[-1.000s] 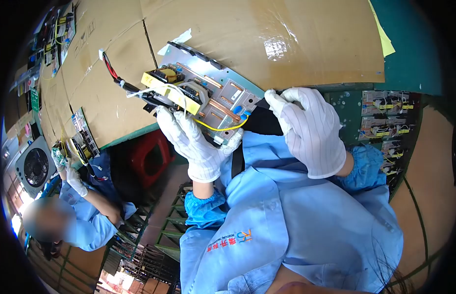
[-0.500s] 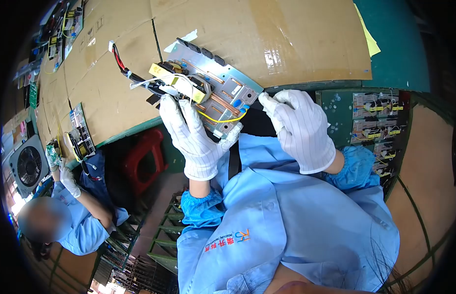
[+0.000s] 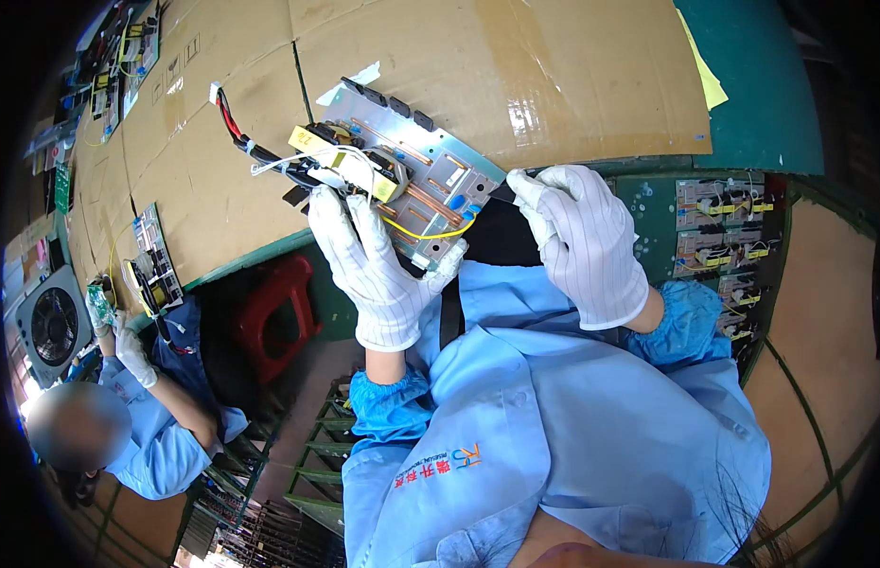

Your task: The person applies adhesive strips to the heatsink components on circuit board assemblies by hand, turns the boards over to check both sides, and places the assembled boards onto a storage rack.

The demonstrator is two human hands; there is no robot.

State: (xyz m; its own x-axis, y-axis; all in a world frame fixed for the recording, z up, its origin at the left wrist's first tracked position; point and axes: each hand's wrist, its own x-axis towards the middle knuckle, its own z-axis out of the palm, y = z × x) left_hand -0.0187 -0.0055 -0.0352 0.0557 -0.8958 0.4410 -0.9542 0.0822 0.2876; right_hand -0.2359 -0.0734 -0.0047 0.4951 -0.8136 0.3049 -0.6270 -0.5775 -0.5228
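Note:
My left hand (image 3: 369, 270), in a white striped glove, grips the near side of a circuit board (image 3: 445, 151). Its thumb lies along the board's lower edge and its fingers are by the yellow-wrapped transformer (image 3: 364, 172). The board is tilted over the bench edge, with copper strips, blue parts, a yellow wire (image 3: 426, 232) and a red and black cable (image 3: 239, 134) on it. My right hand (image 3: 582, 241), gloved too, is just off the board's right corner. Its thumb and fingers are pinched together; what they hold, if anything, I cannot make out.
Brown cardboard (image 3: 591, 85) covers the bench. At left, a co-worker in blue (image 3: 166, 445) handles a small green board (image 3: 101, 301), near another circuit board (image 3: 156, 256) and a fan (image 3: 54, 322). A red stool (image 3: 277, 308) stands below. Several boards (image 3: 724, 208) sit at right.
My right hand has shifted slightly right, away from the board's corner. The left hand keeps the same hold on the circuit board.

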